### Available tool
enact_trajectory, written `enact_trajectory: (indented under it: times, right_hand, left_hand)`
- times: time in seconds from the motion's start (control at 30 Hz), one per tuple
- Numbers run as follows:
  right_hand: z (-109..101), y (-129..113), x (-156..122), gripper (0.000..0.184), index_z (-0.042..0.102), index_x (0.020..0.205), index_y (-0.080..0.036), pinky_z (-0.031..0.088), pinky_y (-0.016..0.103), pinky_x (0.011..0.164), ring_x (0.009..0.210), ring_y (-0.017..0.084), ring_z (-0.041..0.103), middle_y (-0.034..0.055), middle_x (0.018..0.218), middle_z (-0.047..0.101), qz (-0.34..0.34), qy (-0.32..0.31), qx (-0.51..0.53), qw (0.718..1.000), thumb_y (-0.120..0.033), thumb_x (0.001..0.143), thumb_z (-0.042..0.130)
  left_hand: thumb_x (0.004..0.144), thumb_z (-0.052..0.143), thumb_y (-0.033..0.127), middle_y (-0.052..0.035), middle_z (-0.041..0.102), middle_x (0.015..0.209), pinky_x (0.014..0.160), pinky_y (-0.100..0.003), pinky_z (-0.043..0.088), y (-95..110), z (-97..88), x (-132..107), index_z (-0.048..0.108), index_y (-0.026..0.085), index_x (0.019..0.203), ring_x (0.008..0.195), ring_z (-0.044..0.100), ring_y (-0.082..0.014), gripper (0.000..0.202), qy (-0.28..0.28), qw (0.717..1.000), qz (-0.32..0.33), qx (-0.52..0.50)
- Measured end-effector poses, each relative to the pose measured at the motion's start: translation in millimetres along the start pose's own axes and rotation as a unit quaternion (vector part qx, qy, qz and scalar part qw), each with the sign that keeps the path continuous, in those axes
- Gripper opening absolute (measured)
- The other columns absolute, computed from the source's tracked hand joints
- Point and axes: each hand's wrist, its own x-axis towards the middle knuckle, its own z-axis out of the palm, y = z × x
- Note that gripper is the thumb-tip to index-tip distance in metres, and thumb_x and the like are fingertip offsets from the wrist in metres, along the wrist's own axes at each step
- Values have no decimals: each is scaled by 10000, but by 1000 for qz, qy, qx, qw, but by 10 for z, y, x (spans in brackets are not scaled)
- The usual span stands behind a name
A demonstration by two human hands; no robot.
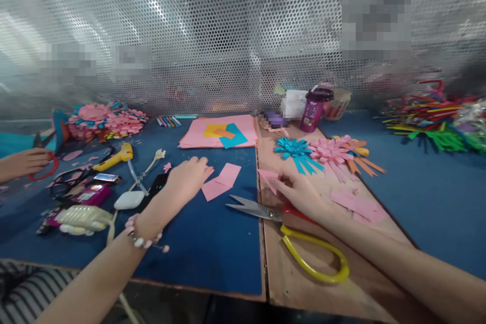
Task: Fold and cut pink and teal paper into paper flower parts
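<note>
My left hand (187, 178), with a beaded bracelet at the wrist, is over the blue table with curled fingers. A small bit of pink paper (208, 175) shows at its fingertips, mostly hidden. Just right of it, pink paper pieces (222, 182) lie overlapping. My right hand (298, 190) pinches a folded, pointed piece of pink paper (269, 179) between thumb and fingers. Large scissors (317, 255) with yellow and red handles lie partly under my right hand and forearm, blades apart and pointing left.
Behind lies a coloured paper stack (190, 134). Paper flowers (294, 151), a purple cup (315, 111) and pink scraps (359, 206) are to the right. Leftward are a yellow glue gun (114, 158), cables, a phone (155, 190) and another person's hand (32, 163) holding red-handled scissors. Perforated metal panel (212, 25) behind.
</note>
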Motion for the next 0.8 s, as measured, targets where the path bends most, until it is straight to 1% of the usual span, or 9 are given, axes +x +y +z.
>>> enact_trajectory:
  times: [0.07,0.13,0.2,0.27,0.4,0.6,0.67,0.7,0.8]
  right_hand:
    - [-5,-40,-5,325,502,695,-200,367,258,505,535,128,507,-8,602,584,7,1,-8,1000,-471,873,527]
    - [-6,-65,-7,302,508,699,-198,356,257,498,528,128,502,-10,596,583,14,8,-12,1000,-451,865,526]
    - [-5,-72,-8,297,502,693,-199,349,256,494,520,126,495,-14,583,575,13,17,-14,1000,-444,860,524]
    - [-4,-69,-11,315,492,677,-201,346,256,494,520,127,493,-14,575,570,6,20,-17,1000,-455,861,520]
    - [-7,-63,-22,328,483,661,-201,359,255,504,535,131,506,-9,579,575,-2,20,-21,1000,-459,860,520]
    - [4,-25,-14,320,478,675,-207,372,250,494,531,134,523,-13,573,579,0,29,13,1000,-463,857,536]
    - [12,-4,-7,336,503,701,-203,375,248,486,530,135,530,-7,596,597,-4,17,33,999,-494,866,536]
    - [17,6,-4,344,522,718,-199,381,249,487,539,136,539,0,621,613,-9,10,41,999,-507,871,536]
    - [34,38,-2,317,584,786,-186,422,257,526,596,149,577,28,714,661,-32,21,31,999,-484,883,539]
  left_hand:
    - [1003,333,307,-205,671,1159,958,-486,472,-161,80,-66,629,122,1182,1099,645,-313,392,-18,1000,-10,21]
    - [997,366,335,-197,564,1390,1076,-604,345,-214,205,-126,603,188,1290,1334,485,-368,405,-9,999,39,30]
    - [996,371,347,-175,428,1529,1127,-674,205,-184,328,-160,573,211,1358,1450,312,-400,436,17,996,74,41]
    - [999,363,337,-142,367,1574,1147,-687,122,-115,421,-164,555,231,1390,1483,233,-401,449,37,994,99,40]
    - [1002,330,311,-106,395,1563,1153,-688,110,20,502,-92,546,263,1401,1490,226,-382,455,47,992,117,3]
    - [991,328,273,-124,399,1560,1166,-663,125,315,420,146,517,197,1411,1490,229,-372,467,31,980,141,-139]
    - [998,338,327,-161,422,1538,1180,-583,217,530,355,210,477,165,1426,1457,330,-325,478,64,951,103,-285]
    - [1002,341,355,-168,474,1496,1162,-515,304,656,326,229,472,158,1416,1408,418,-288,476,78,918,83,-379]
    - [976,410,487,-136,649,1235,886,-371,552,1024,287,233,537,171,1262,1058,672,-223,444,21,778,45,-626]
